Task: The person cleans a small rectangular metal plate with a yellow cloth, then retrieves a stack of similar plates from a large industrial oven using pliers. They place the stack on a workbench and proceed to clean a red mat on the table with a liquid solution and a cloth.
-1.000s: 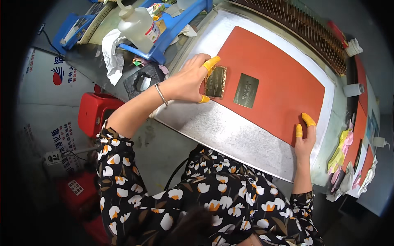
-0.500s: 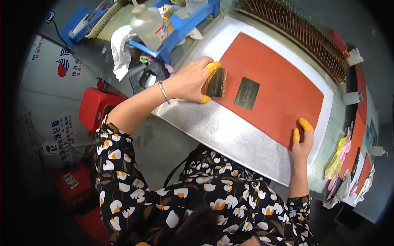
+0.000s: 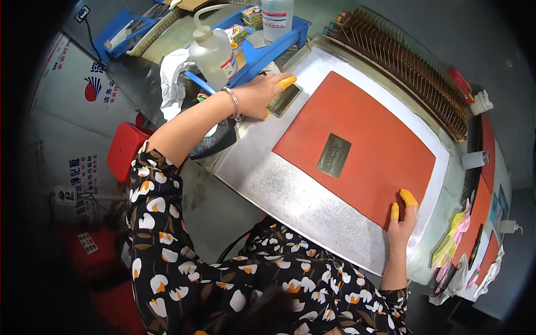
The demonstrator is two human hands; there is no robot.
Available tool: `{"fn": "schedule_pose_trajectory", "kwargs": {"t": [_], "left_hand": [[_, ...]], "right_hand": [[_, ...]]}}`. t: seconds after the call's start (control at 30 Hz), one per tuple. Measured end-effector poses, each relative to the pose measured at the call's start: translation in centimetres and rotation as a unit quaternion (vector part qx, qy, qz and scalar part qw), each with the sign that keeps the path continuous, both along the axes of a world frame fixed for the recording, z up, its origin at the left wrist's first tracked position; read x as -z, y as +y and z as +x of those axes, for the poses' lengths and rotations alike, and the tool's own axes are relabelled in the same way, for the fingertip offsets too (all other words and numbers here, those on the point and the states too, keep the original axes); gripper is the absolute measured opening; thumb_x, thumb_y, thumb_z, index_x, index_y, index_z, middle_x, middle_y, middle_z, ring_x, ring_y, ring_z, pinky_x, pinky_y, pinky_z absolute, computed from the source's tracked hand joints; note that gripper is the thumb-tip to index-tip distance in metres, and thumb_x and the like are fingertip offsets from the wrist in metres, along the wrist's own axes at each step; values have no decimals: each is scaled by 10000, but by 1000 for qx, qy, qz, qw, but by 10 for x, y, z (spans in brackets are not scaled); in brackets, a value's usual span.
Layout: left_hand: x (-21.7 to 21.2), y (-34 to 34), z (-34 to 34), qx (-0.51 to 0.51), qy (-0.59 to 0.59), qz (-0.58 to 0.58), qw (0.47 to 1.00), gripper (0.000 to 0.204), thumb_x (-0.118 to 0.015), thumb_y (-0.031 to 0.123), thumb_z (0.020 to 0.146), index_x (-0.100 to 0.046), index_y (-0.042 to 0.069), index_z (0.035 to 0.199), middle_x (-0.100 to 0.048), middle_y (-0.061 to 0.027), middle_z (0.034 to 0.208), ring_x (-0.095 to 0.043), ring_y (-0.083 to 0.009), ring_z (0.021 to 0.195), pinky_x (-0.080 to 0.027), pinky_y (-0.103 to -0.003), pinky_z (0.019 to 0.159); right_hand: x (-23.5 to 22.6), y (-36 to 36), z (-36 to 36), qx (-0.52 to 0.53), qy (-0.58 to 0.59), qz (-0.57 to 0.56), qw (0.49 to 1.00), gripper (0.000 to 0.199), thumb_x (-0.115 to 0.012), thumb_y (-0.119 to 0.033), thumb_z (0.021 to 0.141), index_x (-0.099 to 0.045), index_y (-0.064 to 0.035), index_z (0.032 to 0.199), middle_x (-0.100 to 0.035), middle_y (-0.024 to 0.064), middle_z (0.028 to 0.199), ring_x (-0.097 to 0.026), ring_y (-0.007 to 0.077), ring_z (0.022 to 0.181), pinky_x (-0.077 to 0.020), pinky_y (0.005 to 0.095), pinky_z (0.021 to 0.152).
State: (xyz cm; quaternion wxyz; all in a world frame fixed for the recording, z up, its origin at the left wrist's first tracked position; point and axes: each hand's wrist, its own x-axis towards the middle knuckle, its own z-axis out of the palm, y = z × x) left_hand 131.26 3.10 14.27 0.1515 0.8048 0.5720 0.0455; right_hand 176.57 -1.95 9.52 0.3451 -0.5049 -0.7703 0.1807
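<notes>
— Where are the hands relative to the red mat (image 3: 357, 148)?

— The left hand (image 3: 262, 97) is just off the mat's far left corner, on the bare metal surface (image 3: 279, 184). It grips a small brass-coloured plate (image 3: 283, 100) by the edge, with the yellow-capped fingertips (image 3: 287, 82) on it. The plate lies on the metal beside the mat, not on the mat.

— And the right hand (image 3: 402, 220)?

— It rests flat at the mat's near right corner, fingers spread and relaxed, holding nothing. Two fingers in yellow caps press on the mat's edge.

— Anything on the mat itself?

— A second brass-coloured plate (image 3: 334, 155) lies near the mat's middle, well apart from both hands.

— What sits beyond the mat?

— Behind its far edge runs a long brown rack of upright slots (image 3: 413, 67). To the left of the mat, past the left hand, stands a clear squeeze bottle with a bent spout (image 3: 213, 51), a blue tray (image 3: 268, 47) behind it and a white cloth (image 3: 173, 78) next to it. Right of the mat lies a strip of pink and yellow scraps (image 3: 453, 245), possibly paper; the view there is too bent to be sure.
</notes>
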Motion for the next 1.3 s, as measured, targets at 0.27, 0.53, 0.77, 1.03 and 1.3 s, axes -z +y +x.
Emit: {"fn": "schedule_pose_trajectory", "kwargs": {"t": [0.27,0.53,0.77,1.03,1.3], "left_hand": [[-10,-18,6,-12,-26,49,998,905,-613,4,525,-241,13,1350,-307,-231,1315,-364,-383,1172,-310,-386,1006],[-104,-117,-2,15,-216,236,947,863,-727,251,609,-308,-11,1317,-417,-155,1258,-394,-289,1183,-288,-379,1000],[-125,-57,-157,-289,-483,284,776,651,-636,265,773,-361,-5,1297,-465,-127,1255,-454,-176,1125,-325,-288,951],[-68,93,-184,-289,-175,225,914,699,-773,361,558,-523,-63,1054,-567,-194,962,-544,-293,930,-423,-345,834],[-45,141,-176,-287,-213,90,929,854,-766,292,672,-313,-41,1315,-487,-206,1224,-482,-250,1123,-389,-360,942]], "right_hand": [[-2,0,-2,5,-3,10,1000,283,-569,3,774,-541,24,1054,-547,162,1084,-499,318,1024,-387,369,902],[-2,-3,3,9,-2,18,1000,269,-523,17,801,-528,39,1069,-520,146,1061,-510,255,1012,-405,325,908],[-3,-1,-1,9,-14,34,999,271,-532,27,780,-526,44,1051,-522,157,1038,-509,279,994,-416,339,889],[2,1,-3,19,-17,31,999,260,-554,-22,759,-544,24,1016,-539,180,1048,-494,337,985,-393,387,873],[-11,5,-11,42,-70,38,996,237,-550,10,751,-561,19,988,-562,171,1021,-507,343,974,-403,391,857]]}}
